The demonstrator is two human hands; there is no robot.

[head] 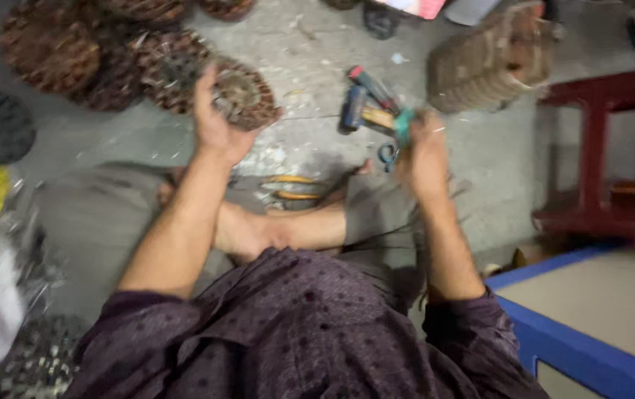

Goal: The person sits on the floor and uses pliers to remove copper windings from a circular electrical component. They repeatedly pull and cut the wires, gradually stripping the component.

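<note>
**Seated worker: left hand on a rusty disc, right hand on a teal-handled tool**

The person sits cross-legged on the concrete floor (310, 44), viewed from the head camera; the frame is motion-blurred and fine detail is poor.

Left hand (214, 122): raised, thumb and fingers closed about the near edge of a round, rusty, toothed disc (243, 92), apparently a wound stator or similar part. The disc sits tilted with its face toward the person, consistent with being lifted off the heap for inspection. The grip is on the rim only.

Right hand (422, 151): closed about the teal handle of a tool (400, 125), likely pliers or cutters. The working end points away toward the floor. Whether the tool's tips are closed cannot be told.

Surroundings: more brown discs (73, 52) are heaped at upper left, within reach of the left arm. A dark hand tool with a red tip (365, 92) lies on the floor just beyond the right hand. A stack of brown plates (491, 63) stands farther right, a dark red stand (602, 148) beside it. A blue-edged board (591, 325) occupies the lower right.
</note>
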